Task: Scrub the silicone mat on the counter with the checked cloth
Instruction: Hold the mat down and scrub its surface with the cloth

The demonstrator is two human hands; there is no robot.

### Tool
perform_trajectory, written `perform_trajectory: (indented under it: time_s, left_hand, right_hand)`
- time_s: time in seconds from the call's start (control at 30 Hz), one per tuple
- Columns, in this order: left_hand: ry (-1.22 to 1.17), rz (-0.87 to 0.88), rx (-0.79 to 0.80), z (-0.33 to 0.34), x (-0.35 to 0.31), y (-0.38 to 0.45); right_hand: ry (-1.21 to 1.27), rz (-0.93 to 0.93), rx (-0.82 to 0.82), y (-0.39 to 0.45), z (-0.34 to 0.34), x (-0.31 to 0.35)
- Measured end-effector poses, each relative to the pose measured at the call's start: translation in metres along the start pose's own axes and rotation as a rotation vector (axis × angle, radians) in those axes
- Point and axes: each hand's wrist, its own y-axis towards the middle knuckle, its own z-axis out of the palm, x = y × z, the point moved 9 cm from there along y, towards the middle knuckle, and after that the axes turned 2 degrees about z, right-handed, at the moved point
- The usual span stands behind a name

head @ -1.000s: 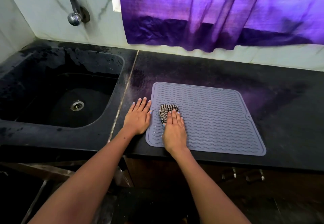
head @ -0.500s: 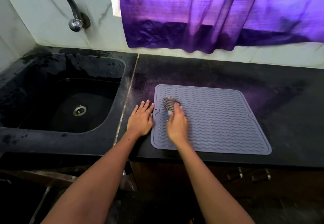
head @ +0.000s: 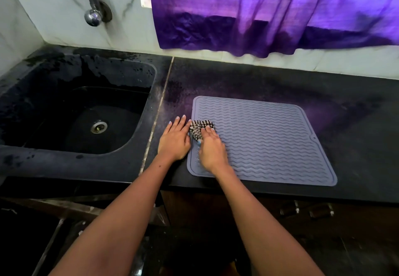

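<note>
A grey-blue silicone mat (head: 269,141) with wavy ridges lies flat on the black counter (head: 280,81). The bunched black-and-white checked cloth (head: 197,127) sits on the mat at its left edge. My right hand (head: 212,152) lies over the cloth and presses it down with fairly straight fingers, the thumb alongside it. My left hand (head: 174,141) rests flat on the counter just left of the mat, its fingers touching the mat's edge and the cloth.
A black sink (head: 64,163) with a metal drain lies to the left, under a curved tap (head: 92,14). A purple curtain (head: 259,16) hangs over the back wall. Cabinet handles (head: 306,211) show below the counter's front edge.
My right hand slid the cloth away across the mat, then back and left to the mat's left edge beside my left hand. The left hand stayed planted.
</note>
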Motion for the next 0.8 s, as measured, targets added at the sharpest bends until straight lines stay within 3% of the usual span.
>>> perform_trajectory:
  time_s: [0.07,0.13,0.23,0.33,0.47,0.63,0.8]
  left_hand:
    - [-0.017,-0.003,-0.011,-0.003,0.0,-0.001]
    - [-0.027,-0.002,-0.009,-0.004,-0.001,-0.002]
    - [-0.031,0.001,-0.002,-0.003,-0.001,-0.002]
    - [-0.024,0.004,0.001,-0.002,-0.001,-0.002]
    - [-0.027,0.008,-0.004,-0.002,-0.001,-0.003]
    - [-0.03,0.003,-0.011,-0.001,-0.001,-0.003]
    - [-0.036,0.008,-0.024,-0.001,0.001,-0.004]
  right_hand:
    - [0.251,0.133,-0.02,0.003,-0.011,-0.009]
    - [0.349,0.22,-0.091,-0.002,-0.02,-0.013]
    - [0.172,0.173,-0.161,-0.024,-0.022,0.001]
    - [-0.009,0.091,-0.081,-0.056,0.008,0.015]
    - [-0.161,0.04,-0.178,-0.07,0.026,0.018]
    - [-0.18,-0.057,0.022,-0.062,0.031,0.012]
    - [-0.087,-0.151,0.021,-0.061,0.008,0.012]
